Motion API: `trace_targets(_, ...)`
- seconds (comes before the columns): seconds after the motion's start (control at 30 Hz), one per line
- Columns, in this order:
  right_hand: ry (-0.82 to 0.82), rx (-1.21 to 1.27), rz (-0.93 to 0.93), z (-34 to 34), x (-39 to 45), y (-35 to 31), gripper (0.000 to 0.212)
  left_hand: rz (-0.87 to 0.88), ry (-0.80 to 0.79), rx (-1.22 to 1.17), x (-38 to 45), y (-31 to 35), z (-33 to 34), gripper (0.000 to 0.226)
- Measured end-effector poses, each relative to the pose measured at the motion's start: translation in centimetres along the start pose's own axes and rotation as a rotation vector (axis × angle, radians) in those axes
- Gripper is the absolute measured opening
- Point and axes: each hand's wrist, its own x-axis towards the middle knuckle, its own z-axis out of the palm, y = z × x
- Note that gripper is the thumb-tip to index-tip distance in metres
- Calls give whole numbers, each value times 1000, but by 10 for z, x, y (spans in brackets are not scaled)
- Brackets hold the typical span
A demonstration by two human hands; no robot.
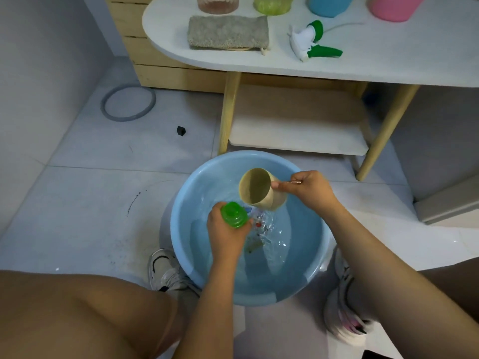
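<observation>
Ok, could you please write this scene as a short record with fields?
left hand: grips green-capped bottle over the basin
right hand: holds beige cup, tilted on its side
basin: blue, on the floor, water inside
table: grey cloth, spray head

Beige cup (256, 187) tipped on its side, mouth open towards us, over the blue basin (181, 203); green-capped bottle (234, 215) just beside, cap up.
</observation>
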Motion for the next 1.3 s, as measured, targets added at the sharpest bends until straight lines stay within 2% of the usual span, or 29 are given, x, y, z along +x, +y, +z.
trace_targets(0.13, 14, -50, -96, -10, -6, -15, 63, 10, -53, 14, -3, 4, 1, 47)
trace_targets(0.33, 64, -196, -287, -18, -11, -33, 62, 1, -87, 12, -3, 10, 2, 60)
trace_targets(0.5, 78, -354, -424, -18, -14, -39, 46, 4, -86, 10, -3, 11, 3, 56)
trace_targets(0.57, 85, -401, -464, -17, -14, -41, 47, 0, -86, 13, -2, 11, 3, 55)
trace_targets(0.63, 88, -435, -487, -17, -14, -44, 50, 7, -81, 10, -3, 12, 3, 53)
trace_targets(0.77, 80, -475, -537, -19, -15, -50, 47, -4, -82, 22, -2, 12, 4, 66)
trace_targets(1.0, 87, -526, -562, -22, -18, -59, 46, 0, -75, 15, -3, 13, 5, 68)
trace_targets(1.3, 110, -573, -620, -24, -23, -69, 37, 14, -80, 16, -2, 13, 5, 56)
